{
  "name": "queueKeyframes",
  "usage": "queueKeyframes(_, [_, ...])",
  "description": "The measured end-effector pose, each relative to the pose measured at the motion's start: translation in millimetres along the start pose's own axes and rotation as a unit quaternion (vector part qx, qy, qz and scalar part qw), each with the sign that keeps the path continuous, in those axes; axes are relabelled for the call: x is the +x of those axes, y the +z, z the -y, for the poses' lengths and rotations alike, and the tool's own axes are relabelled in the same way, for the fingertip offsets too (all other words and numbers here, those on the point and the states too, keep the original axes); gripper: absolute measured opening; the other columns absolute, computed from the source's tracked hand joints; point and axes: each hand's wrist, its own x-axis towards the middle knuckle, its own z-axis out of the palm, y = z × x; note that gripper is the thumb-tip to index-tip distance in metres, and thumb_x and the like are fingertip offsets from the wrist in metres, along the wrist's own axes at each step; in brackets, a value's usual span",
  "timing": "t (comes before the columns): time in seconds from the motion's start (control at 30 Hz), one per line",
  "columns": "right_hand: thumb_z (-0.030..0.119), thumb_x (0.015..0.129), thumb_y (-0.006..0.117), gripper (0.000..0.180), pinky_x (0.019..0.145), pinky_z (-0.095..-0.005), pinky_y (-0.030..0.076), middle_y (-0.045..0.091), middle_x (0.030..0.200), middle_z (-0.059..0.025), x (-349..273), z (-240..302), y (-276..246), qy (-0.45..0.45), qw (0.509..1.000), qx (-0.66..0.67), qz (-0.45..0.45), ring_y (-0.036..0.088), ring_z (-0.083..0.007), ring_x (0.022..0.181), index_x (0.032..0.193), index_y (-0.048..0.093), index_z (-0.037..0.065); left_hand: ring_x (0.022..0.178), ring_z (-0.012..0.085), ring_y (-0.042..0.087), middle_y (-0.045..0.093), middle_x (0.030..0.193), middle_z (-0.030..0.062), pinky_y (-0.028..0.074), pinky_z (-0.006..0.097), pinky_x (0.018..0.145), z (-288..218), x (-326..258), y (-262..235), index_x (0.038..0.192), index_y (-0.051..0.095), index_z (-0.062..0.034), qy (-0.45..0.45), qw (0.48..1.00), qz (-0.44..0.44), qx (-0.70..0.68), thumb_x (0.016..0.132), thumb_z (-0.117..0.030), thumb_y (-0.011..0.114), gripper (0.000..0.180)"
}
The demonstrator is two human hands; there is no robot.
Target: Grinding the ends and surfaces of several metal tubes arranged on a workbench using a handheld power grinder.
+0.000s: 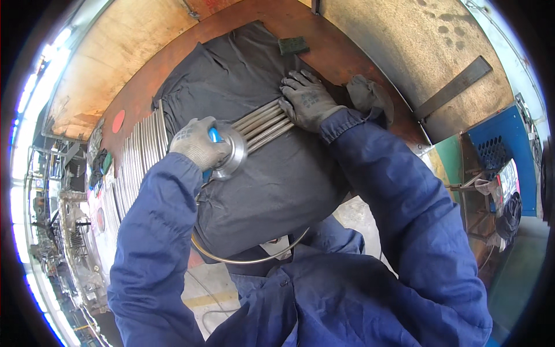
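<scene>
My left hand, in a grey work glove, is wrapped round a blue and silver handheld sander with a round metal body. The sander rests at the left end of a row of several metal rods, lying side by side on black cloth. Its underside is hidden. My right hand, also gloved, lies over the far right end of the rods with its fingers stretched out on the cloth. A thin hose loops below the cloth, near my body; where it joins the tool is hidden.
Many more metal rods lie in a row on the left. A dark green pad sits at the cloth's far edge. Crumpled grey gloves or cloth lie right of my right hand. A flat metal bar and a blue perforated panel stand farther right.
</scene>
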Motion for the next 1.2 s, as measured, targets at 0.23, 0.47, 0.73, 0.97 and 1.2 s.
queueKeyframes(0.23, [0.033,0.099,0.050,0.043,0.122,-0.0483,0.025,0.049,0.148,-0.0164,8.3,-1.0,-12.2,-0.098,0.994,-0.034,0.033,0.036,-0.0330,0.145,0.128,0.062,0.004,0.113,0.0374,0.063,0.063,0.121,0.0220,0.049,0.042,0.100,-39.4,8.1,-14.1,0.124,0.064,-0.0059,-0.026,0.997,0.066,0.028,0.074,-0.031,0.069,0.056])
queueKeyframes(0.47, [0.031,0.099,0.050,0.045,0.119,-0.0420,0.031,0.056,0.143,-0.0150,9.3,11.7,10.3,-0.103,0.986,0.120,0.046,0.047,-0.0287,0.138,0.134,0.059,0.004,0.107,0.0379,0.064,0.063,0.112,0.0213,0.050,0.042,0.096,-36.4,13.8,-5.0,0.117,0.066,-0.0061,-0.014,0.999,0.038,0.022,0.067,-0.030,0.072,0.055])
queueKeyframes(0.73, [0.032,0.097,0.053,0.043,0.117,-0.0432,0.033,0.058,0.136,-0.0177,2.3,20.5,-2.1,-0.049,0.991,0.120,0.023,0.049,-0.0311,0.134,0.127,0.060,0.002,0.121,0.0339,0.061,0.060,0.131,0.0192,0.048,0.041,0.106,-28.3,7.6,-15.0,0.134,0.060,-0.0076,-0.035,0.993,0.094,0.063,0.080,-0.033,0.067,0.059])
queueKeyframes(0.97, [0.034,0.095,0.057,0.037,0.111,-0.0445,0.037,0.063,0.123,-0.0177,20.0,14.0,6.6,-0.062,0.990,0.125,0.002,0.053,-0.0323,0.126,0.110,0.066,0.001,0.119,0.0339,0.062,0.062,0.128,0.0199,0.048,0.041,0.105,-42.4,14.5,-19.1,0.131,0.062,-0.0074,-0.022,0.993,0.094,0.066,0.079,-0.034,0.067,0.058])
queueKeyframes(1.2, [0.025,0.096,0.058,0.026,0.101,-0.0451,0.045,0.065,0.110,-0.0184,25.4,17.8,9.3,-0.059,0.985,0.164,0.006,0.059,-0.0362,0.113,0.100,0.067,0.001,0.104,0.0399,0.064,0.064,0.111,0.0230,0.049,0.044,0.093,-11.7,16.7,2.0,0.114,0.067,-0.0053,0.038,0.999,-0.026,0.009,0.068,-0.032,0.072,0.053])
